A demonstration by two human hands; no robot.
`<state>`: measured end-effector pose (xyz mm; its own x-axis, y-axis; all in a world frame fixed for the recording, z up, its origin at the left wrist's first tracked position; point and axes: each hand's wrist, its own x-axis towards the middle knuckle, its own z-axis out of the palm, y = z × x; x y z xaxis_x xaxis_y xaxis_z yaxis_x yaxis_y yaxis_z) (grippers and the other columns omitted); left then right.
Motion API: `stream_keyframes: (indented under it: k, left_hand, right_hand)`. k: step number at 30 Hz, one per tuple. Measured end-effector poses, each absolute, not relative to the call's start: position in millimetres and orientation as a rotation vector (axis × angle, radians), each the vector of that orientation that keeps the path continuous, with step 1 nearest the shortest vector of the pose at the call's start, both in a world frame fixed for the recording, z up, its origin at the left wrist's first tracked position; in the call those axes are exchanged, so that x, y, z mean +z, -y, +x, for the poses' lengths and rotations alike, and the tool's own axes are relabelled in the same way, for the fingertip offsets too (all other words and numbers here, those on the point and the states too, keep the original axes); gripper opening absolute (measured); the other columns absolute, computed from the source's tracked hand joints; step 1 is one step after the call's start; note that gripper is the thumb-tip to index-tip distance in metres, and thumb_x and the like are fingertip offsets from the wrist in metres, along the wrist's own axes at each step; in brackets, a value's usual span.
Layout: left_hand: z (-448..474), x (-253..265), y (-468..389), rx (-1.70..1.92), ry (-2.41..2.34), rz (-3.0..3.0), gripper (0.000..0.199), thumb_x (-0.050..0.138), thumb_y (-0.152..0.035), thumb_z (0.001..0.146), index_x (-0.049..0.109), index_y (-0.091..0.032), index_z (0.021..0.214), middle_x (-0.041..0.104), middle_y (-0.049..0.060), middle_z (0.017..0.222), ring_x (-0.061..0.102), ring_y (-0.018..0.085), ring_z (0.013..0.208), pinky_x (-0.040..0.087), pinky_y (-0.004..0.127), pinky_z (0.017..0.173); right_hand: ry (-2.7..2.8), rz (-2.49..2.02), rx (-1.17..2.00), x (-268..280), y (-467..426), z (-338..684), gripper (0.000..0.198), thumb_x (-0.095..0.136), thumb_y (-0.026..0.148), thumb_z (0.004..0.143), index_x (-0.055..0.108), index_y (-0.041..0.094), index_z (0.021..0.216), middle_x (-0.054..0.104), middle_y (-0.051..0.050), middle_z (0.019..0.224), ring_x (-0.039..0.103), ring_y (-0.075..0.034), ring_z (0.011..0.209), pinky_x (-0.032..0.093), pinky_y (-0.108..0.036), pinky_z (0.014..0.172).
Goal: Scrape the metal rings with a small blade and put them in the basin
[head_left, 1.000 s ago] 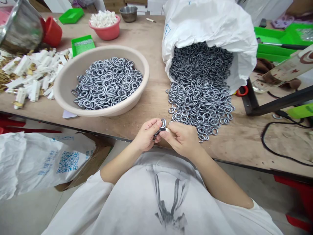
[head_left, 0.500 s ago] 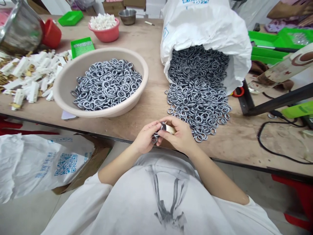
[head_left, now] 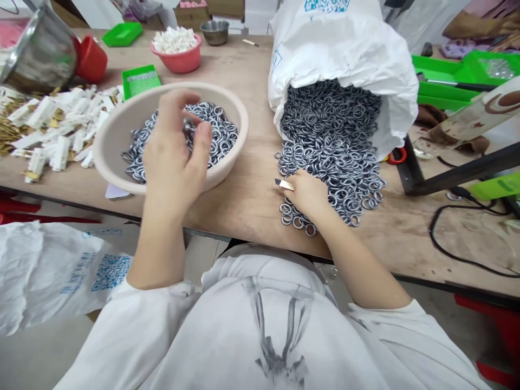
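My left hand (head_left: 174, 149) is raised over the beige basin (head_left: 101, 162), fingers curved and apart, nothing seen between them. Inside the basin lies a heap of grey rings (head_left: 221, 135). My right hand (head_left: 309, 192) rests at the near left side of a loose pile of grey rings (head_left: 337, 168) on the table. Held in it is a small knife (head_left: 284, 184) with a dark slanted blade and a pale handle, its tip pointing left. Some of the right fingers are hidden, so I cannot tell whether they touch rings.
A white sack (head_left: 341, 49) lies with its mouth toward me, rings spilling out. White and brass pieces (head_left: 60, 130) are heaped at left beside a red cup (head_left: 92, 58). A metal frame (head_left: 459, 168) and a black cable (head_left: 447, 244) are at right. A co-worker's hands (head_left: 507, 32) show far right.
My hands have parted from each other at the table edge. The left has moved up and left over the basin; the right has moved forward to the ring pile, still holding the knife.
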<state>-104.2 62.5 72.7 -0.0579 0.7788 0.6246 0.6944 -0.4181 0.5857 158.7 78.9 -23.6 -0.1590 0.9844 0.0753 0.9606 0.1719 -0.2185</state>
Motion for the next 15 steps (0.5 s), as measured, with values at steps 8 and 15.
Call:
stream_keyframes:
  k: [8, 15]
  left_hand:
    - [-80.8, 49.4, -56.2, 1.307, -1.564, 2.260, 0.029, 0.059, -0.046, 0.091, 0.066, -0.024, 0.109, 0.063, 0.011, 0.130, 0.046, 0.031, 0.127, 0.026, 0.051, 0.113]
    - [-15.2, -4.1, -11.6, 1.089, -1.164, 1.706, 0.037, 0.049, -0.049, 0.096, 0.059, -0.020, 0.076, 0.059, 0.004, 0.075, 0.053, 0.018, 0.076, 0.041, 0.030, 0.076]
  right_hand:
    - [1.835, -1.539, 0.701, -20.5, -70.4, 159.8, 0.027, 0.058, 0.043, 0.093, 0.065, 0.018, 0.085, 0.058, -0.004, 0.079, 0.053, -0.017, 0.068, 0.037, -0.029, 0.060]
    - [1.221, -1.112, 1.343, -10.6, -20.9, 133.6, 0.046, 0.062, 0.069, 0.082, 0.054, 0.024, 0.085, 0.047, 0.006, 0.062, 0.035, -0.009, 0.045, 0.031, -0.025, 0.043]
